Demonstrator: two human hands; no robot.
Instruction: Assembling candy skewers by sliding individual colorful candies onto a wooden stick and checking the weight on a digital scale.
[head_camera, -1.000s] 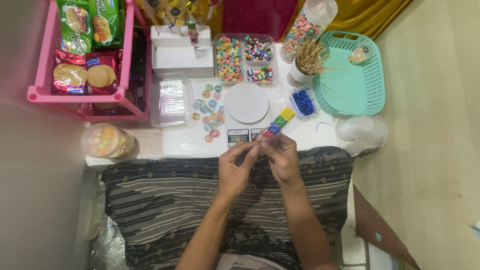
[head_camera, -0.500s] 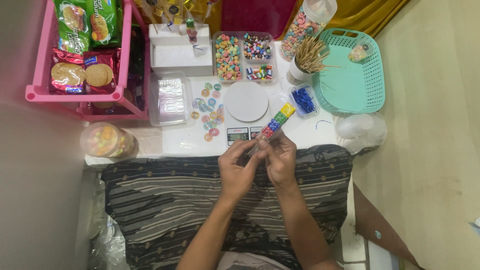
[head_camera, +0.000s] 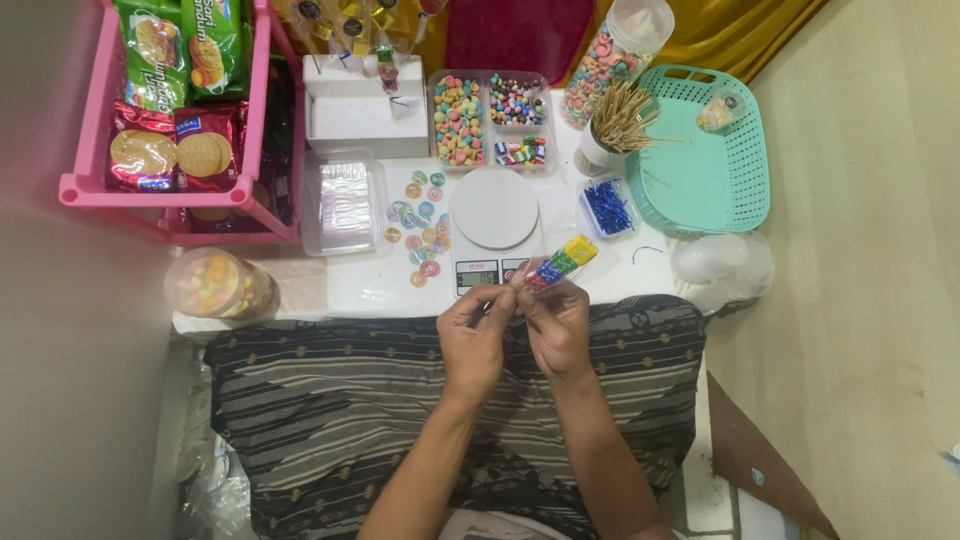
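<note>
Candy skewer axis up-right, tilted.

A clear, glossy plastic wrapper around a row of bright candies is seen just in front of the kitchen scale, whose round platform looks smooth, matt white plastic. Left of the scale, a clear plastic box with crinkled, shiny film inside is shown, and small glossy round stickers lie between them. Right of the scale, a matt teal plastic basket with a perforated wall is seen, and beside it a cup of bare wooden sticks. Far left of the scale stands a smooth pink plastic rack holding glossy foil biscuit packets. Below the scale, woven striped cloth looks matt and soft.
</note>
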